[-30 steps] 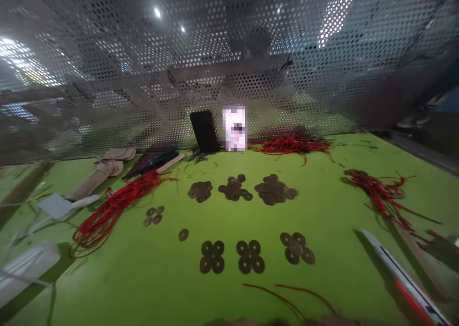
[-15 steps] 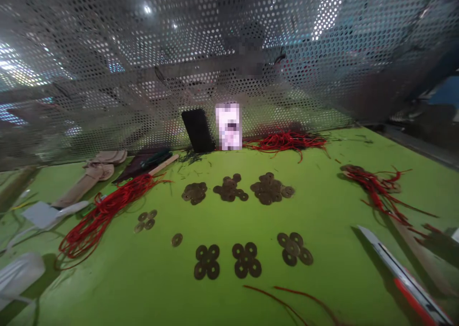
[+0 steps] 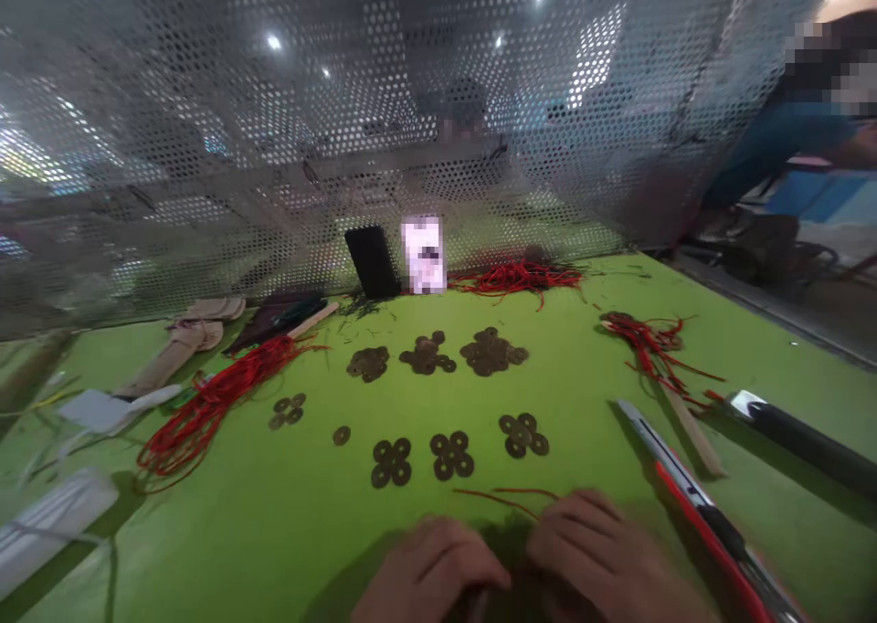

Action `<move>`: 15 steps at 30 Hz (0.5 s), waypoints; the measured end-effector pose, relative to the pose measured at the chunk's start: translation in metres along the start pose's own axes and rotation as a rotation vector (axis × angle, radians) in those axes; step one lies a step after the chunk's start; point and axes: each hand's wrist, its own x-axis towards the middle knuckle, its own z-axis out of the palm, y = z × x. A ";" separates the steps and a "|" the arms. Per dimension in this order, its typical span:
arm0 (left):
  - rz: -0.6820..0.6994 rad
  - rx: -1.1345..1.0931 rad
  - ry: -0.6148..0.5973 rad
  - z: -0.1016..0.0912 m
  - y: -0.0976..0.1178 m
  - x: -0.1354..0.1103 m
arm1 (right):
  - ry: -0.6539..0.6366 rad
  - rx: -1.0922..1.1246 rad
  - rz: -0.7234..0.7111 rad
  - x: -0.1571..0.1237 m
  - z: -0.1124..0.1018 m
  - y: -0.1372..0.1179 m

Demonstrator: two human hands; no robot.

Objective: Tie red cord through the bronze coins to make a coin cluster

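My left hand (image 3: 431,573) and my right hand (image 3: 593,550) rest close together at the near edge of the green table (image 3: 617,422), fingers curled down. Thin red cord strands (image 3: 511,498) run out from between them; what the fingers grip is hidden. Just beyond the hands lie three groups of brown holed coins (image 3: 452,454), a single coin (image 3: 341,435) and a small group (image 3: 288,410) to the left. Three coin heaps (image 3: 428,356) lie farther back.
A red cord bundle (image 3: 206,408) lies left, another (image 3: 648,344) right, a third (image 3: 521,278) at the back. A red-handled cutter (image 3: 692,495) and a dark tool (image 3: 801,436) lie right. A black phone (image 3: 372,259) leans on the perforated metal screen (image 3: 274,148). A person is at the upper right.
The view has tilted down and both hands have come into sight at the bottom edge, over the red strands. The things on the table have not moved.
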 end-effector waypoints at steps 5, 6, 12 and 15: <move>-0.152 -0.228 0.047 -0.001 0.008 0.006 | -0.067 0.179 0.087 0.005 -0.007 -0.007; -0.170 -0.260 0.043 -0.002 0.007 0.006 | -0.082 0.214 0.118 0.005 -0.009 -0.006; -0.412 -0.344 0.019 -0.005 0.002 0.007 | -0.100 0.371 0.300 0.008 -0.015 -0.003; -0.433 -0.311 0.000 -0.006 0.003 0.007 | -0.082 0.396 0.333 0.008 -0.016 -0.004</move>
